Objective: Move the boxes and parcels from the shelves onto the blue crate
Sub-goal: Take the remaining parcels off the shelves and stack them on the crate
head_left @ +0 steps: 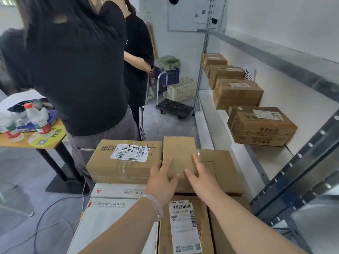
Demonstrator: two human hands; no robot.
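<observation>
Nearest us lay a labelled carton [185, 228] in the stack, and beyond it our left hand [161, 177] and right hand [200, 174] clasped a small plain box [178, 154] from either side atop a flat brown parcel [220, 167]. We judged that, released off-centre, it could tip against the scribbled-label box [124, 160]. We could not see the blue crate, and four cartons [238, 92] remained shelved.

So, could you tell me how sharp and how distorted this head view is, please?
Head view: wide-angle bending curves the shelf rail and the grey upright; the label on the big box is readable, while the far boxes are soft; both hands, left and right, on the small box are slightly smeared; light is even, without hard shadows.
</observation>
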